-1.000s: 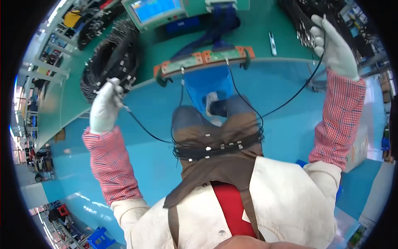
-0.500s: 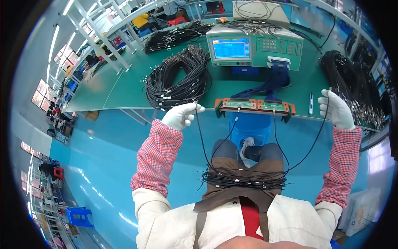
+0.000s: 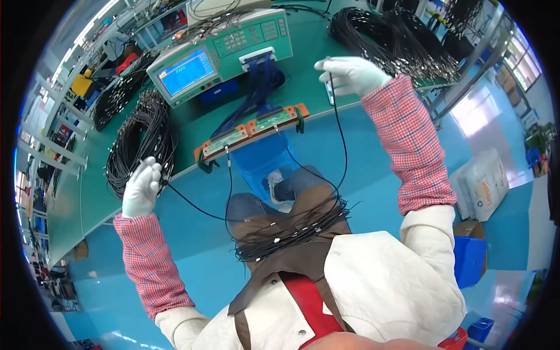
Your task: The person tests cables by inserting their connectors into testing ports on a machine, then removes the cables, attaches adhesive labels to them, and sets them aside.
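Beside the black cable coil (image 3: 140,137) at the left, my gloved left hand (image 3: 142,188) has its fingers pinched on a thin black cable (image 3: 195,205), partly lost against the coil. My right hand (image 3: 353,76), also gloved, is raised over the table's front edge and pinches another black cable (image 3: 344,140) that hangs down to my lap. A bundle of black cables (image 3: 291,233) lies across my brown apron. Between my hands is the orange test fixture (image 3: 251,131) with two green boards. A cable plug (image 3: 227,149) sits at its left board; another cable runs down from its right board.
Behind the fixture stands a tester (image 3: 221,49) with a lit blue screen, joined by dark blue ribbon cables (image 3: 256,87). More cable bundles (image 3: 391,44) lie at the far right of the green table (image 3: 309,76). A blue stool (image 3: 259,163) is under the fixture.
The view has turned, tilting the table. My left hand is now beside the coil, away from the fixture. My right hand still pinches its cable. The loose plug near the left board is now at it.
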Motion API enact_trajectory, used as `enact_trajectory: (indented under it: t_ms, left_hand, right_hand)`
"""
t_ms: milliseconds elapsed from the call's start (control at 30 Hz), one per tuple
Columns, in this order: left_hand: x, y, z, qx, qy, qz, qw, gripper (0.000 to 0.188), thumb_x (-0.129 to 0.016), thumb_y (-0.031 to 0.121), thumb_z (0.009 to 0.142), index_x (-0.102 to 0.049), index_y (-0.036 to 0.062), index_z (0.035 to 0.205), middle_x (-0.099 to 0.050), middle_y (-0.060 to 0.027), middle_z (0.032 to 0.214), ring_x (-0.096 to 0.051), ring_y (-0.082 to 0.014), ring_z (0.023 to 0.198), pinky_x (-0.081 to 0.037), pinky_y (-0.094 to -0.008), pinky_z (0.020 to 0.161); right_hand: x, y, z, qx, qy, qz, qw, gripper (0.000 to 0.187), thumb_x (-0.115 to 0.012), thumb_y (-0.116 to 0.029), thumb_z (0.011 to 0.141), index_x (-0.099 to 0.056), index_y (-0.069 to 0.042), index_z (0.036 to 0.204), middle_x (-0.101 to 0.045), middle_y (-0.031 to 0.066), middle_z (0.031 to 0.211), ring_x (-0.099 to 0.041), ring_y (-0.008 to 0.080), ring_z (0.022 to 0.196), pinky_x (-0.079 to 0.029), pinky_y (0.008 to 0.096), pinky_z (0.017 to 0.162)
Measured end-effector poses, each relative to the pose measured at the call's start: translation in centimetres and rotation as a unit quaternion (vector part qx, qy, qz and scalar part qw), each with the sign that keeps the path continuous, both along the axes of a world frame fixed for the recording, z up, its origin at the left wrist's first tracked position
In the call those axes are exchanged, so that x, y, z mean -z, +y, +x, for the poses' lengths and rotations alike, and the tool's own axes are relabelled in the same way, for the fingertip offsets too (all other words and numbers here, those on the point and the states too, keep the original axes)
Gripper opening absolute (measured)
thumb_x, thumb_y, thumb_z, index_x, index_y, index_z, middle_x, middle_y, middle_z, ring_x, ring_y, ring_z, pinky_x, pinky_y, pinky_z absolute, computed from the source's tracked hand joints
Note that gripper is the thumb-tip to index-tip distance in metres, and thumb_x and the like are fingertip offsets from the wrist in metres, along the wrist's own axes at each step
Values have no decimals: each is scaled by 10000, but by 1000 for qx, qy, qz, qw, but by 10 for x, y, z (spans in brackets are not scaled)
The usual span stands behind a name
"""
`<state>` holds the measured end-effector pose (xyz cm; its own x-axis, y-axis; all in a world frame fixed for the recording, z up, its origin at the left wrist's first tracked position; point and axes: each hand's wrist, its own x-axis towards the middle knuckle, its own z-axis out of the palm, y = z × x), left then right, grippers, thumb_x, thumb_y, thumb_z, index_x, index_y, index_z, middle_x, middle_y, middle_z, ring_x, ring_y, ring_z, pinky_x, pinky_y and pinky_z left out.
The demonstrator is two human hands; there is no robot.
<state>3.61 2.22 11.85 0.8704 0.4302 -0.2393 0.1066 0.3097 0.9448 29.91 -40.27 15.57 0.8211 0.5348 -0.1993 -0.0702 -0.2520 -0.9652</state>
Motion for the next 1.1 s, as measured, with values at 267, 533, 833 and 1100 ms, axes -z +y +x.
enact_trajectory:
  t_ms: [267, 533, 833, 1100]
  left_hand:
    - [-65, -1, -15, -80, -95, 74, 989, 254, -525, 173, 906, -544, 74, 1139, -629, -54, 970, -605, -54, 748, -503, -130, 576]
    - [-83, -10, -28, -126, -145, 267, 944, 223, -559, 159, 888, -613, 33, 1063, -634, -37, 919, -550, -30, 634, -442, -143, 538]
    - [-65, -85, 6, -104, -255, 150, 950, 217, -455, 197, 933, -562, 18, 994, -611, -102, 931, -613, -168, 786, -523, -290, 707]
    - [-42, -92, -13, -51, -230, 101, 967, 213, -378, 252, 954, -468, 86, 1052, -619, -106, 871, -431, -73, 452, -361, -202, 389]
  right_hand:
    - [-30, 3, 4, -38, -73, 135, 987, 312, -526, -206, 909, -526, -14, 1155, -579, 24, 873, -491, 34, 643, -454, 170, 611]
    - [-65, 47, -38, -248, 45, 246, 936, 283, -540, -115, 884, -515, 62, 1104, -597, 109, 952, -596, 138, 814, -505, 246, 716]
    - [-70, 157, -111, -324, 106, 336, 878, 176, -562, -56, 854, -551, 28, 1009, -599, 111, 969, -607, 173, 891, -531, 273, 728]
    - [-29, 226, -81, -58, -185, 370, 909, 142, -601, -143, 833, -599, -4, 864, -599, 36, 766, -564, 115, 642, -461, 250, 587]
